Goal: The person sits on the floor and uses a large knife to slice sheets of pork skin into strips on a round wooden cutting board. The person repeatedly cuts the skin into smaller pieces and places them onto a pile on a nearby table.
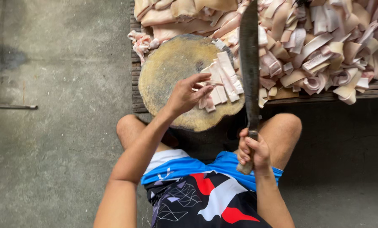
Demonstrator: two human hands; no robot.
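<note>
My right hand (252,151) grips the handle of a long dark cleaver (249,59), whose blade points away from me, raised over the right edge of a round yellowish chopping block (168,69). My left hand (188,93) rests on the block with its fingers spread over a row of pale cut meat strips (222,82), touching their near ends. The strips lie side by side on the block's right half.
A large heap of pale pink skin and fat pieces (315,42) covers a low wooden pallet (366,90) behind and to the right of the block. My bare knees flank the block. Grey concrete floor lies to the left, with a thin metal rod (11,107) on it.
</note>
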